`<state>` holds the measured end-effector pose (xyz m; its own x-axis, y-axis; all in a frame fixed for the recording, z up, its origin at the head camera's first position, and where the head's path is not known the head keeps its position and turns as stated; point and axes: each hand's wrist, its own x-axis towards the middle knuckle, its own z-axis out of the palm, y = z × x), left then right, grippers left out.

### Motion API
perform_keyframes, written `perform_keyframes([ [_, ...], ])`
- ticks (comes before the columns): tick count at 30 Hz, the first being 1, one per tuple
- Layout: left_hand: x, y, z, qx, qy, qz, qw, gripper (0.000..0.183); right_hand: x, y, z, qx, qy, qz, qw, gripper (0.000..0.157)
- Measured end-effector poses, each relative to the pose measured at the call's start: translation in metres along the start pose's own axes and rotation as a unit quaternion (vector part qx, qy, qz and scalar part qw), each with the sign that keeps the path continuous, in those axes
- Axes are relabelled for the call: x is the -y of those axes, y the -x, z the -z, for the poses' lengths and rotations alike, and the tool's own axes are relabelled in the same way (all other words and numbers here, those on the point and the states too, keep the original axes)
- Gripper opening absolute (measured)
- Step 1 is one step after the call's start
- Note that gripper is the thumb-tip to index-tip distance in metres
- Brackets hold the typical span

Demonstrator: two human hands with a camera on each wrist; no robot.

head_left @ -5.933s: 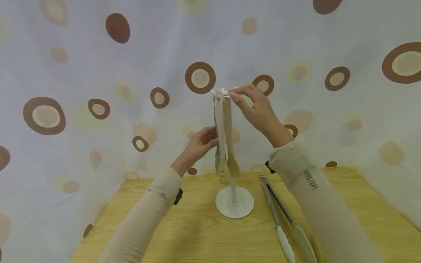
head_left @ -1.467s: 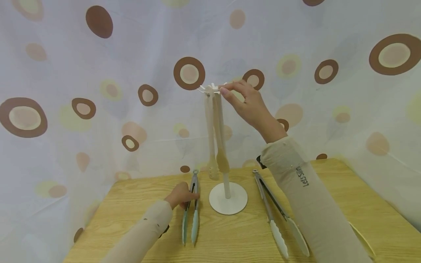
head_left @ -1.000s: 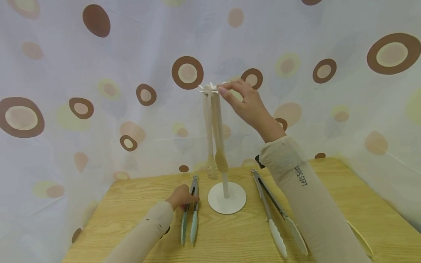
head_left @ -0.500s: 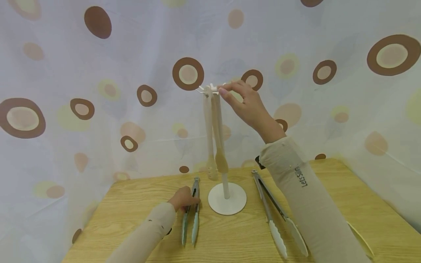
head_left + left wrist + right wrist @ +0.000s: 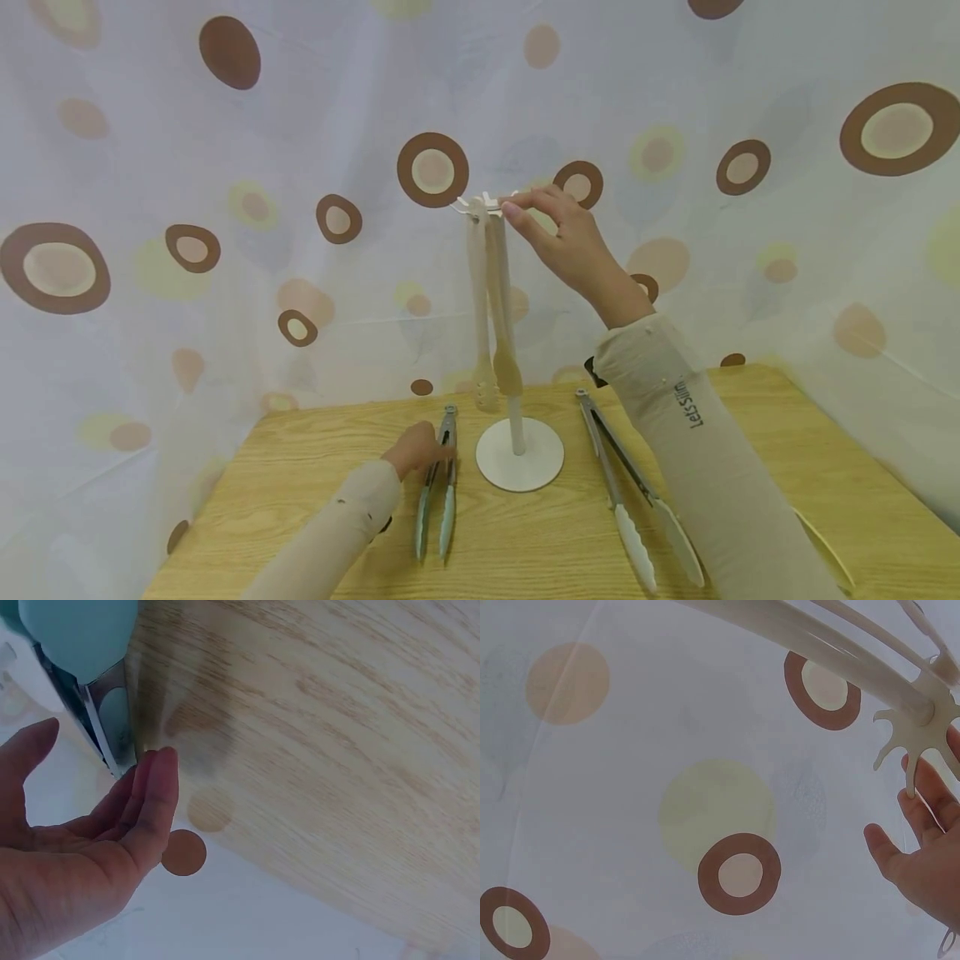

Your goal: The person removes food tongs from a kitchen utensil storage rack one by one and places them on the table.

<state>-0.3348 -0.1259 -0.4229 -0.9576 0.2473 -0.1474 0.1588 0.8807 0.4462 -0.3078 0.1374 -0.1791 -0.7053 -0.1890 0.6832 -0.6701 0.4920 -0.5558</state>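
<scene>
Teal-tipped tongs (image 5: 447, 508) lie on the wooden table, left of a white utensil stand (image 5: 506, 471). My left hand (image 5: 416, 450) is at their metal arms. In the left wrist view, that hand's fingertips are beside the tongs (image 5: 112, 720), while its thumb stands apart from them. Up at the stand's top, my right hand (image 5: 573, 237) pinches one of the hooks; the right wrist view shows its fingers by the hooked top (image 5: 919, 739). From the stand hang a beige slotted utensil (image 5: 481, 333) and a beige spatula-like utensil (image 5: 507, 367).
White-tipped tongs (image 5: 637, 546) lie spread on the table right of the stand, near my right sleeve (image 5: 697, 450). A yellow curved edge (image 5: 828, 550) shows beyond that sleeve. A dotted curtain (image 5: 360, 100) stands behind the table (image 5: 300, 467).
Earlier, my left hand was at the teal tongs hanging on the stand; now they lie on the table. They have slid slightly toward me since. The right hand stays at the hooks.
</scene>
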Motion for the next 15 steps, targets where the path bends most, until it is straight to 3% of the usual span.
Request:
perform_keyframes([
  [4, -0.005, -0.003, 0.008, -0.038, 0.041, -0.03, 0.998, 0.035, -0.001, 0.0, 0.0, 0.002, 0.001, 0.0, 1.0, 0.038],
  [8, -0.019, -0.005, 0.019, -0.09, 0.127, -0.066, 0.9855, 0.028, -0.001, 0.0, 0.001, -0.001, 0.005, -0.003, 1.0, 0.038],
  [11, -0.032, -0.006, 0.031, -0.108, 0.214, -0.102, 0.9655, 0.035, -0.001, 0.0, 0.002, -0.004, 0.009, -0.006, 1.0, 0.039],
  [15, -0.05, -0.005, 0.048, -0.094, 0.326, -0.187, 0.9221, 0.043, -0.001, -0.001, 0.002, -0.001, 0.008, -0.008, 1.0, 0.04],
])
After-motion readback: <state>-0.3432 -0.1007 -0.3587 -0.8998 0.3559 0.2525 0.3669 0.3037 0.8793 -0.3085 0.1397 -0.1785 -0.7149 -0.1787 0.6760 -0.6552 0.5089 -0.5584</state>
